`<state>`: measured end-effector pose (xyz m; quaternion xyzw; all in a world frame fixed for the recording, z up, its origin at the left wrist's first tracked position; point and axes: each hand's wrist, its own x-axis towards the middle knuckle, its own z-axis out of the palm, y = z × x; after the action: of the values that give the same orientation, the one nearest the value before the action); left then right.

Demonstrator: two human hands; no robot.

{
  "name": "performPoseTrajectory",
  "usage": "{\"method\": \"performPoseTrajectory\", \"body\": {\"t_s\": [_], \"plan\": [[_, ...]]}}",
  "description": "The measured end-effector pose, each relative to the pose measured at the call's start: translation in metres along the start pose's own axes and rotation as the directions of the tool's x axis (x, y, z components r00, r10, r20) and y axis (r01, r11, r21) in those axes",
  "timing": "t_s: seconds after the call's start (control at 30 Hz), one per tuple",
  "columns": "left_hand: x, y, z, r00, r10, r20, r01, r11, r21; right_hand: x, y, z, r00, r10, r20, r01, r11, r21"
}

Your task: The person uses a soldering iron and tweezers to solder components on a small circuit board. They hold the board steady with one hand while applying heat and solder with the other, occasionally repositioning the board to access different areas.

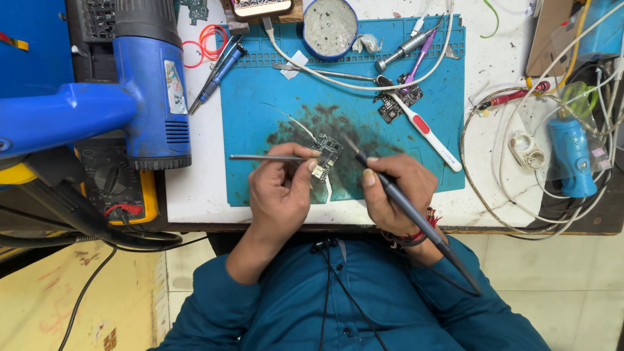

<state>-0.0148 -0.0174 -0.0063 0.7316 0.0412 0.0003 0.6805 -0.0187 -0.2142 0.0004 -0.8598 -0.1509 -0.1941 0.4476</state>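
A small circuit board point(328, 151) lies on the stained blue work mat point(260, 97) near the table's front edge. My left hand point(281, 188) grips thin metal tweezers point(263, 157), whose tips press on the board's left side. My right hand point(395, 188) holds a dark pen-shaped soldering iron point(403, 205); its tip points at the board's upper right corner. The iron's cable trails back over my right wrist. A thin white wire point(296, 121) runs from the board toward the upper left.
A blue hot-air gun point(146, 78) and a yellow multimeter point(120, 185) stand at the left. On the mat lie a second board point(393, 107), a toothbrush point(429, 133), a round tin point(330, 26) and screwdrivers point(218, 75). Cables and a blue tool point(572, 156) crowd the right.
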Motion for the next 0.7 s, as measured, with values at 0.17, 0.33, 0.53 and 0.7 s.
{"method": "performPoseTrajectory", "body": {"t_s": [0.17, 0.33, 0.53, 0.7], "plan": [[0.002, 0.001, 0.003, 0.989, 0.145, -0.012, -0.140, 0.972, 0.190, -0.003, 0.007, 0.005, 0.998, 0.005, -0.063, -0.004, 1.000, 0.027], [0.000, 0.001, 0.004, 0.980, 0.199, 0.010, -0.196, 0.951, 0.239, 0.000, 0.002, 0.006, 1.000, 0.021, -0.023, -0.021, 1.000, -0.001], [0.001, 0.003, 0.002, 0.972, 0.234, 0.034, -0.234, 0.933, 0.275, 0.005, 0.000, 0.003, 0.997, -0.078, -0.002, 0.078, 0.997, -0.011], [0.001, 0.003, 0.003, 0.974, 0.224, 0.032, -0.225, 0.943, 0.246, -0.003, 0.005, 0.004, 1.000, 0.018, -0.002, -0.018, 0.992, 0.129]]}}
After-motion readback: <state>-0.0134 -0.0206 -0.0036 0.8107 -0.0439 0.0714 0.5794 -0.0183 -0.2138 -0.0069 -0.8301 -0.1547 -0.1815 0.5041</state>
